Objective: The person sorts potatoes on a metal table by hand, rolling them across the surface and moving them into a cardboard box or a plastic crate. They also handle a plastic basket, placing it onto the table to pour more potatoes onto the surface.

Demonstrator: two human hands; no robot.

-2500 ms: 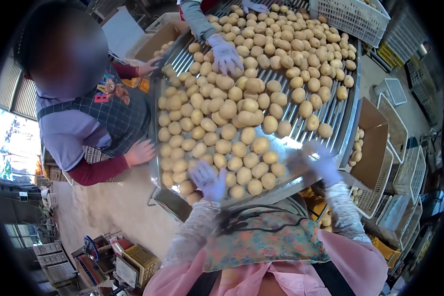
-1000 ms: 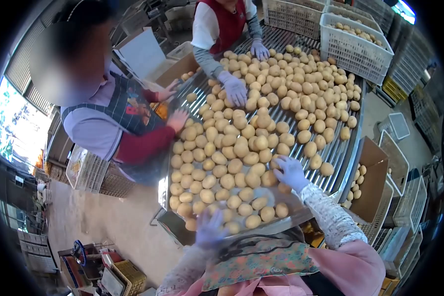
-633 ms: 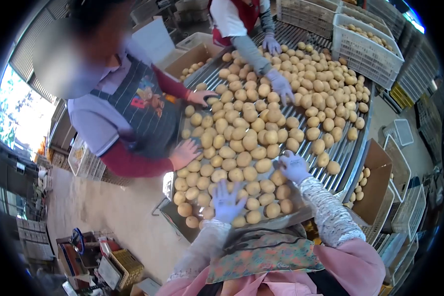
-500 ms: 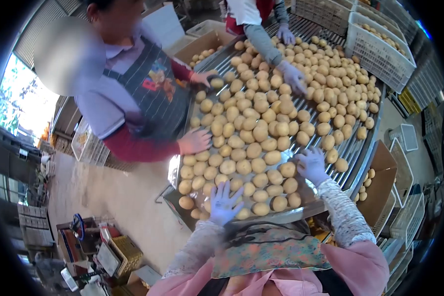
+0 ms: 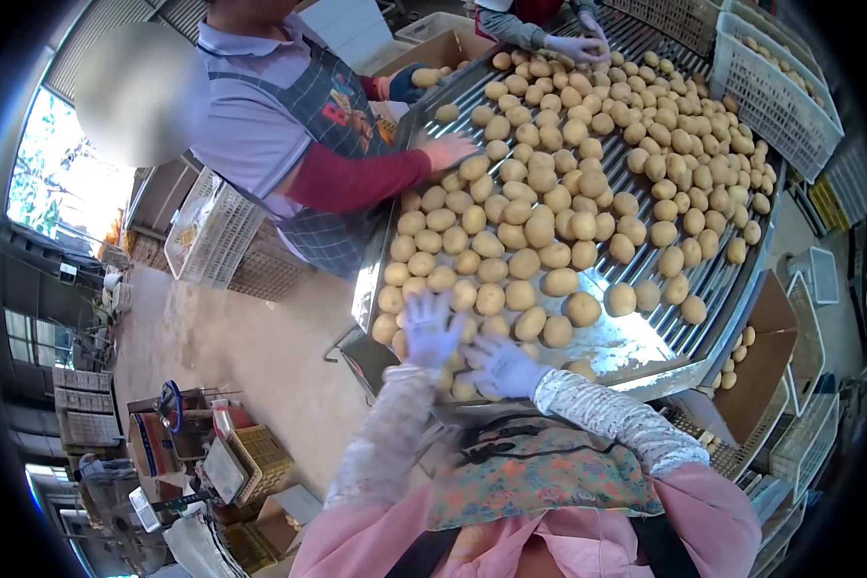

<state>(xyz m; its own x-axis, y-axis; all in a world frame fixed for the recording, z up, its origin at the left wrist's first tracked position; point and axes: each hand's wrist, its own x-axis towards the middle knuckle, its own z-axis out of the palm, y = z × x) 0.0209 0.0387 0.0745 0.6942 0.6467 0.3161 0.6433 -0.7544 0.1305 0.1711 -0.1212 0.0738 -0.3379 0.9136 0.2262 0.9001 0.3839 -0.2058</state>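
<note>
Many round, tan potatoes point(image 5: 539, 226) cover the metal sorting table point(image 5: 636, 332). My left hand point(image 5: 432, 329), in a pale lilac glove, lies over the potatoes at the near left corner, its fingers spread. Close beside it, my right hand point(image 5: 504, 367), gloved alike, reaches leftward with its fingers stretched out over potatoes at the near edge. Neither hand is closed around a potato. Some potatoes beneath both palms are hidden.
A co-worker's bare hand point(image 5: 448, 150) rests at the table's left edge; their other, dark-gloved hand point(image 5: 409, 83) holds potatoes by a cardboard box. Another person's gloved hands point(image 5: 580, 46) are at the far edge. A white crate point(image 5: 775, 91) stands at the back right, an open carton point(image 5: 766, 328) lower right.
My right hand has swept left from the right part of the table to beside my left hand. The co-worker's dark-gloved hand has moved towards the box, and the far person's hands have drawn back.
</note>
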